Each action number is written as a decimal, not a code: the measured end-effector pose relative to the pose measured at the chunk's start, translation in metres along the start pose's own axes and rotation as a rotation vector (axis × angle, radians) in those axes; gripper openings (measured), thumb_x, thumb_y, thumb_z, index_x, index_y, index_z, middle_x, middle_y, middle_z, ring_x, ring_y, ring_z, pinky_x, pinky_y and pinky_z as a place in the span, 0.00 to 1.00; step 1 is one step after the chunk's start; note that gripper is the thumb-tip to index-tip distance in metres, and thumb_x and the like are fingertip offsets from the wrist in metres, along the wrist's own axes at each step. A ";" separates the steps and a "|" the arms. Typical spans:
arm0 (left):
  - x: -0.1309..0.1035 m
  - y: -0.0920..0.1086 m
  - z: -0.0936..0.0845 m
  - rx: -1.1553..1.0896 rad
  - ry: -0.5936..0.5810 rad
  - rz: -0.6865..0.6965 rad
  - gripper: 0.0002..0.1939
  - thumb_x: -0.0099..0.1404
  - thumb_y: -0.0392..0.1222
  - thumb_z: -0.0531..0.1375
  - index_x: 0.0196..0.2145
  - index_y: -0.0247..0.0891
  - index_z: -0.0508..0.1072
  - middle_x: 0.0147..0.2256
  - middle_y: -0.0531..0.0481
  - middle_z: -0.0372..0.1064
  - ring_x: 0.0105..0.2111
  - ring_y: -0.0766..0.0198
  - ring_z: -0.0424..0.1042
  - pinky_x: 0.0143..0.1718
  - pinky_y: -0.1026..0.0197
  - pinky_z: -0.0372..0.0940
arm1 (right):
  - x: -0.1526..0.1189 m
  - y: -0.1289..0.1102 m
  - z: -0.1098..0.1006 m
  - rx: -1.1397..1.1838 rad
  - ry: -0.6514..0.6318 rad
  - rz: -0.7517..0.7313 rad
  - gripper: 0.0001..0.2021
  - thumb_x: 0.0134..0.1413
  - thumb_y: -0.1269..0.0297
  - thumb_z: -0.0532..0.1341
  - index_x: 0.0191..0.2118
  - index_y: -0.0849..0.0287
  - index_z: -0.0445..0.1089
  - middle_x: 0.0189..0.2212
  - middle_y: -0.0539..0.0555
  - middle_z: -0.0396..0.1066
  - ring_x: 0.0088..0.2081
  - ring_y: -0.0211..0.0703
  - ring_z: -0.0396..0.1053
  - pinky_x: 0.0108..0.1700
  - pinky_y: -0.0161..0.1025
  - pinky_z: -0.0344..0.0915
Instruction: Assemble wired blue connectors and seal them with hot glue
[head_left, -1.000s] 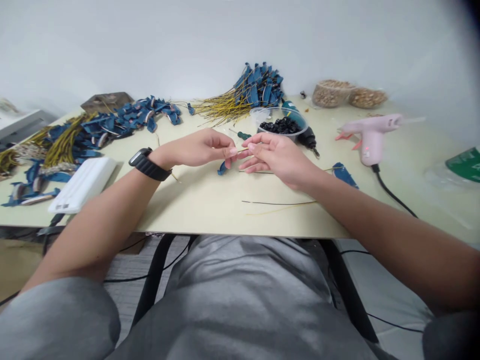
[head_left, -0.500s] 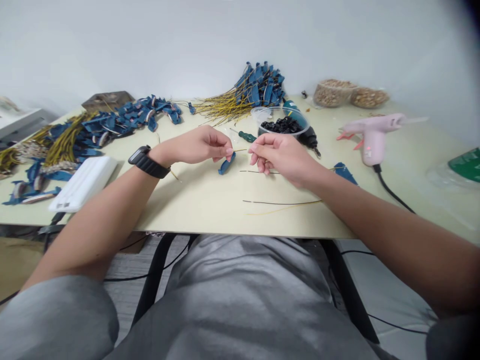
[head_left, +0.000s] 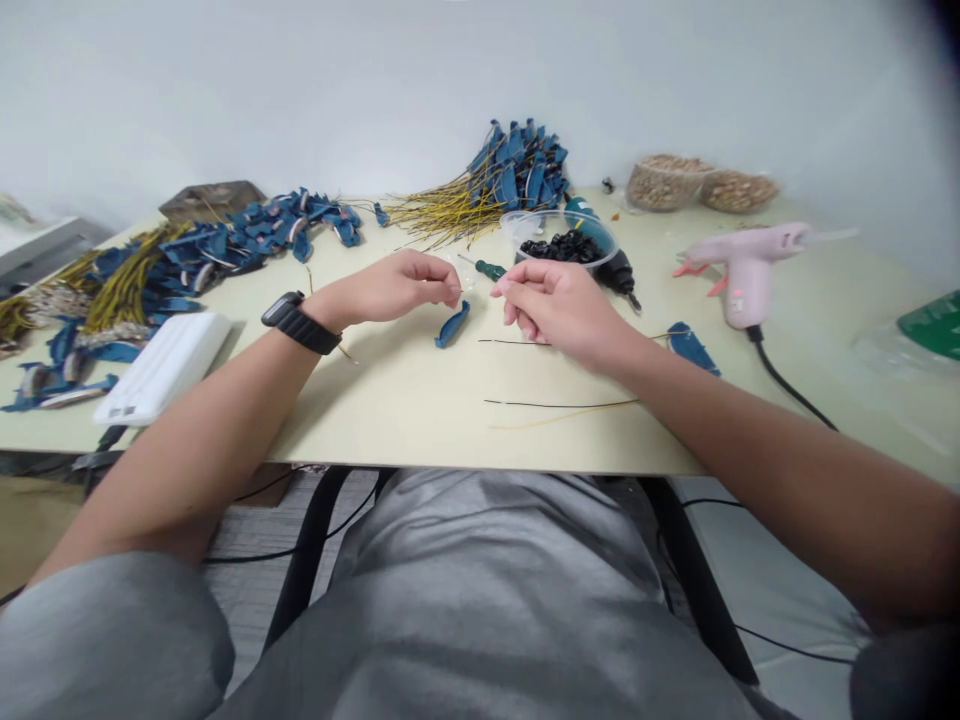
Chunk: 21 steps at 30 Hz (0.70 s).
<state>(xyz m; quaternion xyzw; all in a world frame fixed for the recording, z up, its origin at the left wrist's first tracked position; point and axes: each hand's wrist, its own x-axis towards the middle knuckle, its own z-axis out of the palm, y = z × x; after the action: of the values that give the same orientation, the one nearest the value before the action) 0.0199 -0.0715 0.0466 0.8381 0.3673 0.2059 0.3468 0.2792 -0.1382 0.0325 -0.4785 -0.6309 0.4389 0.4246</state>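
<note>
Above the middle of the pale table, my left hand is closed, thumb against fingertips, on something too small to make out. Just below its fingertips is a small blue piece. My right hand faces it across a short gap, its thumb and index finger pinched on something I cannot make out. A dark wire runs beneath the right hand. Nearer the front edge another dark wire reaches toward the right forearm. A blue piece lies beyond that forearm.
At the back stand a bundle of blue pieces on yellow wires and a clear tub of black parts. A pink glue gun is at the right. More blue pieces and a white power bank lie left.
The short wire seen between my hands before is no longer visible there. Both hands have shifted slightly, and the left fingertips now sit clear of the small blue piece.
</note>
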 end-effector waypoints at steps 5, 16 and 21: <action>0.002 -0.013 -0.008 -0.017 -0.049 -0.049 0.10 0.70 0.46 0.67 0.34 0.39 0.81 0.34 0.50 0.77 0.36 0.61 0.72 0.46 0.57 0.63 | 0.006 0.007 -0.007 -0.148 0.038 -0.096 0.08 0.71 0.73 0.67 0.37 0.56 0.78 0.30 0.51 0.78 0.29 0.38 0.68 0.33 0.38 0.63; 0.005 -0.023 -0.010 -0.050 -0.098 -0.032 0.10 0.66 0.48 0.74 0.39 0.39 0.86 0.38 0.48 0.85 0.38 0.61 0.79 0.47 0.59 0.71 | 0.016 -0.006 0.010 -0.614 -0.096 -0.242 0.42 0.53 0.57 0.82 0.71 0.53 0.70 0.65 0.67 0.78 0.67 0.70 0.73 0.67 0.62 0.72; 0.003 -0.022 -0.012 -0.005 -0.066 -0.018 0.09 0.65 0.47 0.72 0.36 0.39 0.86 0.35 0.49 0.84 0.37 0.60 0.78 0.45 0.58 0.71 | 0.016 0.004 0.036 -0.692 -0.127 -0.183 0.52 0.54 0.51 0.81 0.79 0.51 0.59 0.69 0.70 0.73 0.76 0.78 0.63 0.74 0.76 0.63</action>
<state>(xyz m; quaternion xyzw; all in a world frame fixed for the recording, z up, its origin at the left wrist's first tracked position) 0.0041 -0.0526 0.0388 0.8401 0.3627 0.1758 0.3630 0.2433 -0.1275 0.0217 -0.5070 -0.8076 0.1885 0.2350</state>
